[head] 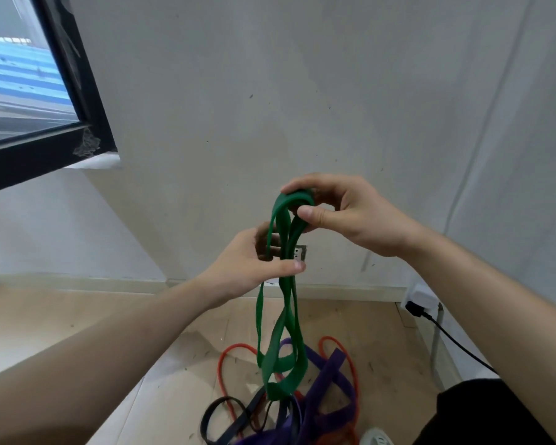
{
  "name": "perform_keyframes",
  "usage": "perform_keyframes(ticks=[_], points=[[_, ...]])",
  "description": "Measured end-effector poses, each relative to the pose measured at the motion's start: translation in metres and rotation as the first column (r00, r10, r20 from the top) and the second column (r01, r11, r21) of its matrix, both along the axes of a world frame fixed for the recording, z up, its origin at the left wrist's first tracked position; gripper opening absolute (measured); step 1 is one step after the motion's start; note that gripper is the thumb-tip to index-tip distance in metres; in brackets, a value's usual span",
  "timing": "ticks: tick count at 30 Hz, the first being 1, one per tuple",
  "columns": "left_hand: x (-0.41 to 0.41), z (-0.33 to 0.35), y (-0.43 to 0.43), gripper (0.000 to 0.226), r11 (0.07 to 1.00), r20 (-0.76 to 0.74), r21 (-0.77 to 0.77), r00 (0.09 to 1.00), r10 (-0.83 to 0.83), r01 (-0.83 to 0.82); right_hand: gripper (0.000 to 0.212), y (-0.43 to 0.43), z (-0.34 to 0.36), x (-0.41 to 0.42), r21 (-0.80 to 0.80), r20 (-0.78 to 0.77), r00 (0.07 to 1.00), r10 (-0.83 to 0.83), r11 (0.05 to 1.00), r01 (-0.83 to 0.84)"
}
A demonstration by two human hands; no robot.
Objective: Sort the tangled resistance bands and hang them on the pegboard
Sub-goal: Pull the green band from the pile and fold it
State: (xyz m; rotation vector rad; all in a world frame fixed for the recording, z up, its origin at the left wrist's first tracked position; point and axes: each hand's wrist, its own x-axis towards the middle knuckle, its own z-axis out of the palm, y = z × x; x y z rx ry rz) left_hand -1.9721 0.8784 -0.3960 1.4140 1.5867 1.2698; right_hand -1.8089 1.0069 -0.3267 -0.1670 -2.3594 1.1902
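A green resistance band hangs in several loops in front of the wall. My right hand pinches its top fold between thumb and fingers. A little lower, my left hand grips the hanging strands with thumb and curled fingers. The band's bottom loops reach a tangle on the floor: a purple band, a thin red band and a black band. No pegboard is in view.
A plain wall stands straight ahead, with a dark-framed window at the upper left. A white power strip with a black plug and cable sits at the wall's foot on the right. A wall socket shows behind the band.
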Motion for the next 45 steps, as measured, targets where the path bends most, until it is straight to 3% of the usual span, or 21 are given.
perform_keyframes(ticks=[8, 13, 16, 20, 22, 25, 29, 33, 37, 45], points=[[0.014, -0.024, 0.016, 0.029, 0.999, 0.071, -0.008, 0.996, 0.047, -0.047, 0.026, 0.009, 0.007, 0.016, -0.257, -0.154, 0.988, 0.012, 0.965, -0.052], [0.006, -0.025, 0.018, 0.033, 1.000, -0.079, -0.006, 0.997, 0.021, -0.022, 0.026, 0.025, 0.009, 0.028, -0.409, -0.209, 0.976, -0.060, 0.912, -0.032], [0.002, -0.022, 0.022, 0.030, 0.999, -0.062, -0.012, 0.997, 0.048, -0.048, 0.027, 0.034, 0.006, 0.032, -0.485, -0.237, 0.967, -0.093, 0.874, -0.035], [-0.007, -0.019, 0.026, 0.033, 0.996, -0.025, -0.031, 0.996, 0.086, -0.086, 0.029, 0.051, -0.005, 0.040, -0.567, -0.172, 0.976, -0.136, 0.824, 0.014], [-0.013, -0.018, 0.025, 0.046, 0.994, -0.044, -0.032, 0.994, 0.100, -0.101, 0.031, 0.060, -0.014, 0.045, -0.595, -0.072, 0.988, -0.137, 0.801, 0.068], [-0.019, -0.014, 0.022, 0.053, 0.990, -0.054, -0.042, 0.989, 0.134, -0.137, 0.039, 0.071, -0.032, 0.050, -0.526, 0.152, 0.985, -0.086, 0.836, 0.154], [-0.024, -0.006, 0.017, 0.034, 0.991, -0.093, -0.059, 0.989, 0.115, -0.121, 0.048, 0.072, -0.044, 0.049, -0.216, 0.481, 0.874, -0.070, 0.957, 0.195], [-0.025, 0.000, 0.012, 0.029, 0.995, -0.190, -0.067, 0.980, 0.054, -0.068, 0.067, 0.051, -0.031, 0.032, 0.039, 0.419, 0.885, -0.202, 0.978, 0.204], [-0.025, 0.004, 0.008, 0.029, 0.998, -0.287, -0.061, 0.958, -0.021, 0.004, 0.095, 0.019, -0.040, -0.001, 0.183, 0.486, 0.868, -0.102, 0.983, 0.013], [-0.031, 0.007, -0.002, 0.025, 0.999, -0.246, 0.036, 0.968, 0.048, -0.040, 0.028, -0.004, -0.055, -0.020, -0.058, 0.368, 0.930, 0.015, 0.998, 0.007]])
